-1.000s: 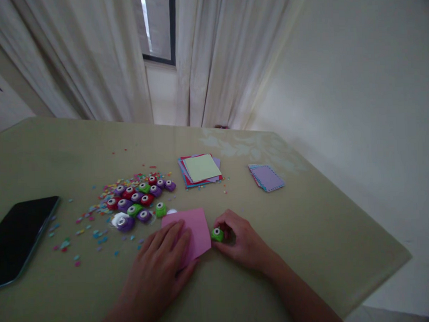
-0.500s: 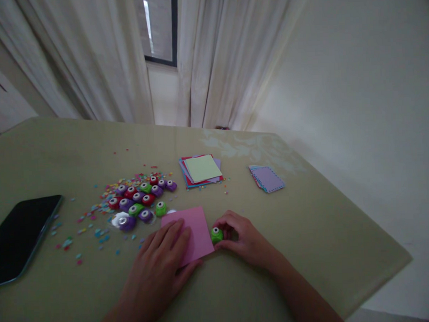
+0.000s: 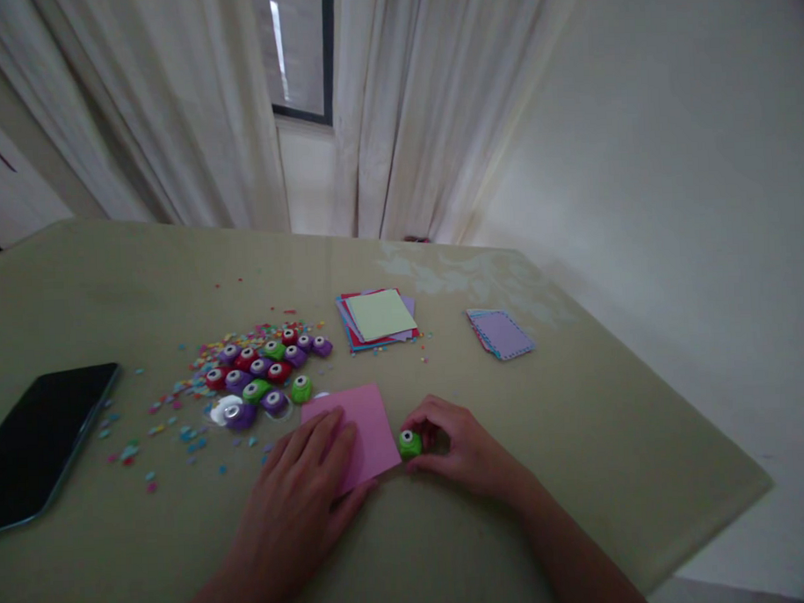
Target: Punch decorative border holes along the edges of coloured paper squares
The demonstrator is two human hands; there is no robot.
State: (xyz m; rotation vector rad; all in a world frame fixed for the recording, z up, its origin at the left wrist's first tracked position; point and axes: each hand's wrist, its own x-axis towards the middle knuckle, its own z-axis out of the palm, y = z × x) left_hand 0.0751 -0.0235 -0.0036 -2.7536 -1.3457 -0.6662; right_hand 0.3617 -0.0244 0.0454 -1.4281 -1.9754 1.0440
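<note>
While left grip [image 3: 300, 490] lies flat on pink paper [image 3: 370, 430]; right grip [image 3: 463, 444] pinches green punch [image 3: 410, 445]

the single camera, worn on the person's head, is looking from above the near side of the table [image 3: 618, 452], facing forward and tilting down across its top. it is hanging near enough to be catching the left hand [image 3: 303, 481] and the right hand [image 3: 463, 444] over the table's near part, and is also taking in the curtains [image 3: 409, 116] beyond the table and the wall [image 3: 668, 195] to its right.
</note>
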